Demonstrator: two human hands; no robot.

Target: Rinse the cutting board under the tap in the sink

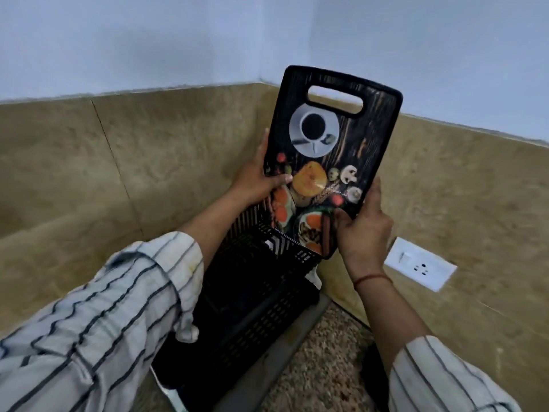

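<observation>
At frame centre the board (332, 156) stands upright above a black basket (261, 298), the left hand (261, 179) clamped on its left edge and the right hand (362, 230) gripping its lower right corner.

Cutting board (332, 150): black, printed with white cup and saucer, orange and red food, pale mushrooms. Basket (255, 295): black, slotted. Sleeves (98, 316): white, thin dark stripes. Wall tiles (89, 162): mottled tan; wall above pale blue. Worktop (323, 361): speckled brown. Socket plate (420, 263): white.
</observation>
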